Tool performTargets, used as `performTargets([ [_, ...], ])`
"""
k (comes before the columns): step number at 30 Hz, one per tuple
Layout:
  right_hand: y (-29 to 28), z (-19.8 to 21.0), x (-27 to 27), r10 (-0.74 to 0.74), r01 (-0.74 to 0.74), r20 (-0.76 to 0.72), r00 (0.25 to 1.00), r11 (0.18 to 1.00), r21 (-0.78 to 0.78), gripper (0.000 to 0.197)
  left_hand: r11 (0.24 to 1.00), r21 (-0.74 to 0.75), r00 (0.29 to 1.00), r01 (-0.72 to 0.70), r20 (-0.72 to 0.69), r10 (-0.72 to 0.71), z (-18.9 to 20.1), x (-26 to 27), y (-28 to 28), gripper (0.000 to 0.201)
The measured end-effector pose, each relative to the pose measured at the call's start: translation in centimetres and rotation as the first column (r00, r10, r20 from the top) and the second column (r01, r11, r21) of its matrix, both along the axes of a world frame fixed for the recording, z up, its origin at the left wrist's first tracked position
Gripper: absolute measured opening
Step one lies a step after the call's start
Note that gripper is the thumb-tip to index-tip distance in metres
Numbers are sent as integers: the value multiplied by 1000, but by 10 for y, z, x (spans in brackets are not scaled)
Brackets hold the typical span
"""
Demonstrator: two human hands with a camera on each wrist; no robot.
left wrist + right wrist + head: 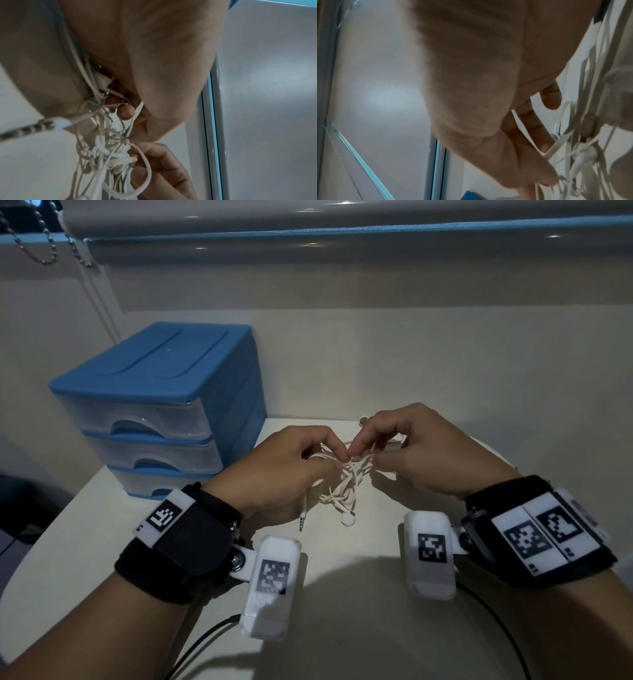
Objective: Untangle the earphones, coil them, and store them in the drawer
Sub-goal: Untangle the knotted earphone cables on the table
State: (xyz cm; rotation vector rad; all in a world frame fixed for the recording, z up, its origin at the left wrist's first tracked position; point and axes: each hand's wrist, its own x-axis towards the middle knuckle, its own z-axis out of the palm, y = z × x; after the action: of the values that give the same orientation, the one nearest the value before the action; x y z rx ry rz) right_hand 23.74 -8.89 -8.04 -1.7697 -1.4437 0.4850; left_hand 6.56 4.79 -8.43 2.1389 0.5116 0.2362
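A knotted bundle of white wired earphones hangs between my two hands just above the white table. My left hand pinches the tangle from the left; its fingers curl round the cords. From the right, my right hand pinches strands at the top of the knot. An earbud and the jack plug dangle below the bundle. The jack also shows blurred in the left wrist view. The blue drawer unit stands at the left, all three drawers closed.
The drawer unit sits on the table's far left corner against the wall. A window blind with a bead chain hangs above. Black cables trail from the wrist cameras across the near table. Another earbud peeks out behind the right hand.
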Motion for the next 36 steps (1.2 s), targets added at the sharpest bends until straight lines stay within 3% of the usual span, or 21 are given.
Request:
performTargets([
  [3, -1, 1, 0, -30, 31, 29, 999, 999, -14, 20, 1000, -6, 1000, -11, 16, 11, -2, 1, 1, 22],
  [8, 0, 1, 0, -42, 46, -37, 998, 992, 114, 13, 990, -141, 996, -25, 79, 36, 2, 1, -4, 26],
  [11, 2, 1, -2, -4, 12, -55, 998, 989, 145, 8, 999, -32, 996, -11, 84, 14, 5, 0, -6, 40],
  [14, 4, 0, -5, 33, -25, -51, 998, 988, 154, 9, 999, 41, 998, 10, 56, -12, 4, -1, -5, 19],
  [17, 6, -1, -6, -1, 26, -90, 996, 964, 266, 9, 996, 65, 996, 68, 45, -71, 0, -1, -2, 15],
  [21, 7, -3, -4, -59, 88, -108, 992, 953, 291, 11, 996, -9, 991, 85, 100, -84, -2, -1, -1, 1],
  [27, 7, -2, -8, 44, -2, -186, 982, 975, 221, 10, 998, -30, 980, 47, 194, -40, -1, -1, -1, 17],
  [31, 7, -3, -9, 59, -44, -70, 996, 979, 201, 11, 998, -25, 981, 59, 188, -54, -2, -1, -1, 13],
  [36, 9, 4, -12, 32, 21, -128, 991, 921, 389, 16, 996, 19, 989, 84, 118, -85, -2, 0, -1, 5],
])
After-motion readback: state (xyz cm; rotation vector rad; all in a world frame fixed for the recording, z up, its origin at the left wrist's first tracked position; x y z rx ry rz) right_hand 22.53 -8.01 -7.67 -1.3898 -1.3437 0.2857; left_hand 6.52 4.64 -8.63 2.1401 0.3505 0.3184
